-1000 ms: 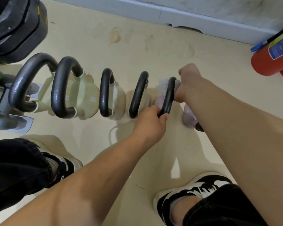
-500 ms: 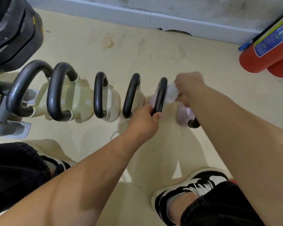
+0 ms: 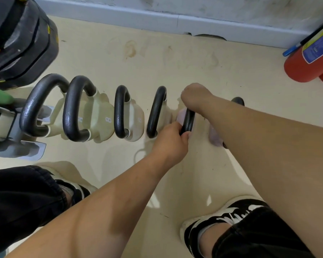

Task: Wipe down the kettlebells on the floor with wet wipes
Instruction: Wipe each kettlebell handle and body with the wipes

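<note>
Several kettlebells stand in a row on the cream floor. The pink kettlebell [image 3: 181,116] has a black handle [image 3: 187,121]. My left hand [image 3: 172,140] is shut on the near end of that handle. My right hand [image 3: 195,97] is closed over the far top of the same handle; the wet wipe it holds is hidden under its fingers. To the left are cream kettlebells [image 3: 101,120] marked 8, with black handles. A second pink kettlebell [image 3: 215,138] sits to the right, mostly behind my right forearm.
A red fire extinguisher [image 3: 306,60] lies at the back right by the grey baseboard [image 3: 157,21]. Black weights [image 3: 17,38] are stacked at the top left above green and grey equipment [image 3: 0,120]. My black-and-white shoe [image 3: 222,216] is planted in front.
My right hand has slid from the side of the black handle up over its far top, and the white wipe is now covered by the fingers. My left hand keeps its grip.
</note>
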### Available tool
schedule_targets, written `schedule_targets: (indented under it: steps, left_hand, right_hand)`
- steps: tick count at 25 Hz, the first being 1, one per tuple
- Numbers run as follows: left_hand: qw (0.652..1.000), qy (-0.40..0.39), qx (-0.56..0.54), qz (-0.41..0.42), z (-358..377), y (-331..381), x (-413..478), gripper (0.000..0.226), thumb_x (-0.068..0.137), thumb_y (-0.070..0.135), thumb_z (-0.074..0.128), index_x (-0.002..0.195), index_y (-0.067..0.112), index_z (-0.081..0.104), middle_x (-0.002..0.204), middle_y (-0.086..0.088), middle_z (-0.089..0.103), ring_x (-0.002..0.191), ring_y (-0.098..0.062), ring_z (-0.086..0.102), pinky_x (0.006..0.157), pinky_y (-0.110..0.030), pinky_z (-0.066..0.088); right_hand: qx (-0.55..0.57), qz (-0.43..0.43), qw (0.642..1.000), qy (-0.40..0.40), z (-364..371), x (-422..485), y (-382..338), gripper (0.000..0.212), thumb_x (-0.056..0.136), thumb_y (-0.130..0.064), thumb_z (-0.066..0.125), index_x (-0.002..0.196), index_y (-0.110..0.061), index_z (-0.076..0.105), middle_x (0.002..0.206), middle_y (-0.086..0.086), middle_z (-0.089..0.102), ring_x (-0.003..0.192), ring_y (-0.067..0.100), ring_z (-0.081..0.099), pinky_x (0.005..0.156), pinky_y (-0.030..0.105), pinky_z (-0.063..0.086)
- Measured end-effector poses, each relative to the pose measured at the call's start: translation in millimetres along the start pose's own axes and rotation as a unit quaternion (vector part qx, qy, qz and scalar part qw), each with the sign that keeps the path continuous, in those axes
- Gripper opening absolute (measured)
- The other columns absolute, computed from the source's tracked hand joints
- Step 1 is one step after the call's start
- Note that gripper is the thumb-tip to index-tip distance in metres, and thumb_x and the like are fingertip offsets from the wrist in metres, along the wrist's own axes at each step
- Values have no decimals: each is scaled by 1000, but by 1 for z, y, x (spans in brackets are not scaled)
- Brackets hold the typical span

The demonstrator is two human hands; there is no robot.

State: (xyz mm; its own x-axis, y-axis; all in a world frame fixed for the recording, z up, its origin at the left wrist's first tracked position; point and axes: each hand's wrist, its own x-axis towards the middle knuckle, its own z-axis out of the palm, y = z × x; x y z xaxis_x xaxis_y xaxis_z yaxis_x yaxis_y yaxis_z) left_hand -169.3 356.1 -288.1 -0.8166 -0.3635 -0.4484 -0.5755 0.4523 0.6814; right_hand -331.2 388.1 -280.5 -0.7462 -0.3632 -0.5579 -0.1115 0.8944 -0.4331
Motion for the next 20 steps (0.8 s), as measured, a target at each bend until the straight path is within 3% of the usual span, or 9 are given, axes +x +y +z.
schedule_targets:
  steps: [2,6,9,11,14,16,17,18,20]
  left_hand:
    - [1000,-5,4,0,0,1,0,17,101,30,53,101,16,60,96,1,65,82,-15,62,60,-22,44]
    - [1000,-10,-1,6,-3,2,-1,18,100,29,52,102,15,63,96,2,69,87,-18,66,74,-36,56]
    - [1000,-3,26,16,-5,6,-4,17,99,21,53,107,9,63,98,-1,69,84,-18,61,72,-32,50]
    - [999,5,53,11,-6,4,-8,16,96,16,57,109,8,62,93,-2,62,82,-17,54,72,-28,41]
    - [1000,-19,-6,-11,-6,-7,-14,16,93,14,57,105,6,63,95,-2,67,87,-21,64,74,-37,53]
    - [997,-21,-53,-43,-7,-13,-19,23,94,15,57,116,11,63,108,2,66,99,-17,63,86,-34,55]
    - [996,-22,-64,-56,-8,-16,-20,29,94,14,58,124,13,61,115,3,63,104,-16,61,91,-33,54]
    - [995,-23,-71,-59,-7,-19,-20,34,95,14,58,129,14,60,119,3,63,108,-16,61,94,-33,53]
    - [995,-24,-75,-59,-7,-24,-19,37,96,15,58,132,14,59,121,1,64,111,-17,61,97,-33,52]
  right_hand:
    - [-59,-9,998,10,9,-12,-2,34,97,-13,43,122,3,59,115,19,54,99,33,51,86,40,45]
    - [-63,-157,982,86,28,-35,28,25,96,-15,38,109,-4,57,149,11,39,138,32,36,100,37,44]
    - [-11,-237,971,40,36,-65,51,40,100,-22,35,129,-8,60,162,4,33,155,21,14,122,38,25]
    - [-63,-266,962,14,45,-88,54,52,100,-30,28,136,-10,61,158,0,43,156,17,8,127,40,13]
    - [-160,-308,937,44,43,-89,52,62,96,-38,19,115,-13,73,134,-1,63,147,21,27,124,43,18]
    - [-169,-290,939,67,36,-63,48,52,99,-33,26,107,-9,72,130,5,62,141,26,33,121,45,25]
    - [-145,-253,954,69,34,-50,45,49,99,-30,29,113,-7,69,138,8,56,144,28,30,121,46,25]
    - [-78,-199,975,59,31,-39,39,47,99,-28,32,123,-7,65,146,8,50,145,27,27,121,46,25]
    - [55,-110,992,38,21,-20,24,42,96,-21,38,131,-6,57,138,13,52,133,27,43,114,45,37]
